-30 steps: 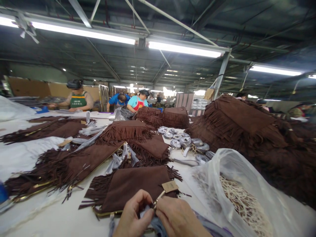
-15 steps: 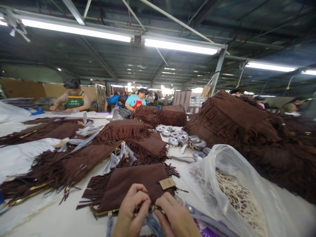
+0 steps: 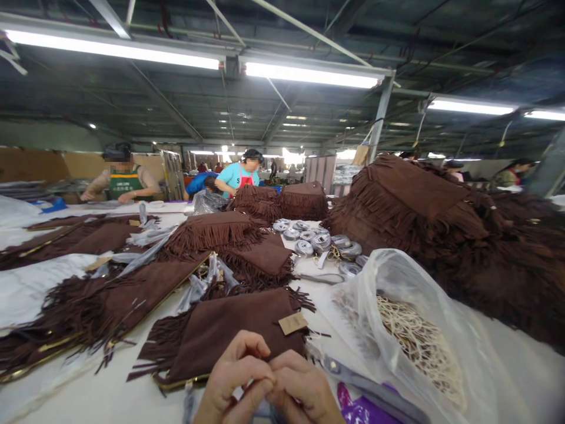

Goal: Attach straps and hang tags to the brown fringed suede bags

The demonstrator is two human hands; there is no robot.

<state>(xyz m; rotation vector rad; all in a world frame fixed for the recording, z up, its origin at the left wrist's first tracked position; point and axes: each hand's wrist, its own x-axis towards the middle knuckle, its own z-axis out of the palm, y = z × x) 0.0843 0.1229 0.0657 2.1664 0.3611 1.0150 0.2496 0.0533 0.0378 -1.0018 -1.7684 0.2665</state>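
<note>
A brown fringed bag (image 3: 233,327) lies flat in front of me, with a gold zipper along its near edge. A kraft paper tag (image 3: 292,323) rests on its right side. My left hand (image 3: 238,377) is closed in a pinch over the bag's near edge. My right hand (image 3: 302,386) is closed too, its fingertips meeting the left ones. Whatever the fingers pinch is hidden between them. Beside the right hand lies a grey strap (image 3: 371,391) with a metal snap, over a purple wrapper (image 3: 371,412).
An open clear plastic bag (image 3: 384,271) of pale strings (image 3: 415,347) stands at the right. Behind it rises a large pile of brown fringed bags (image 3: 410,200). Coiled grey straps (image 3: 320,241) sit mid-table. More fringed bags (image 3: 110,288) lie left. Co-workers (image 3: 128,179) stand beyond.
My hands have come together, fingertips now touching, where a gap showed at the zipper before. The view has shifted slightly to the right.
</note>
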